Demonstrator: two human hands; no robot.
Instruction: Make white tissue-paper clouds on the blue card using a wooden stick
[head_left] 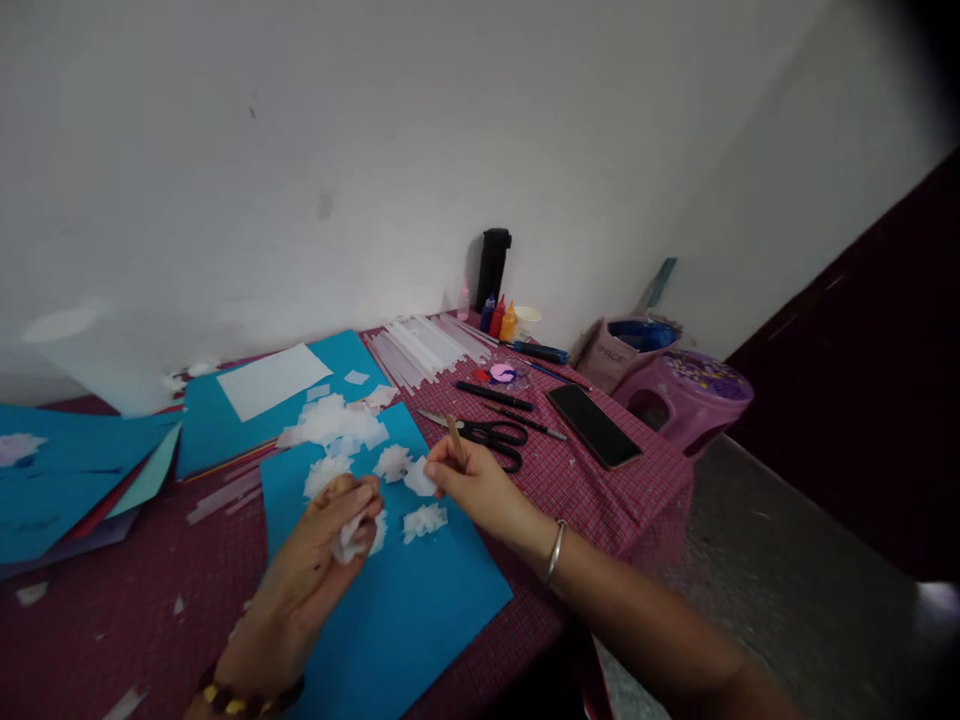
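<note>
My left hand (322,550) is closed around a crumpled piece of white tissue paper (351,535), over a blue card sheet (420,610) on the table. My right hand (469,480) pinches a thin wooden stick (455,438) and touches a white tissue ball (420,478) on the same sheet. More tissue balls (424,521) (391,462) lie on the blue sheet between and beside the hands. A pile of loose white tissue pieces (334,422) sits just beyond.
Black scissors (491,438), black pens (495,396), a dark phone (593,424), white paper strips (420,348), small paint bottles (499,318) and a black flask (493,268) lie on the red checked cloth (600,490). Blue sheets (67,470) lie left. A purple stool (686,395) stands right.
</note>
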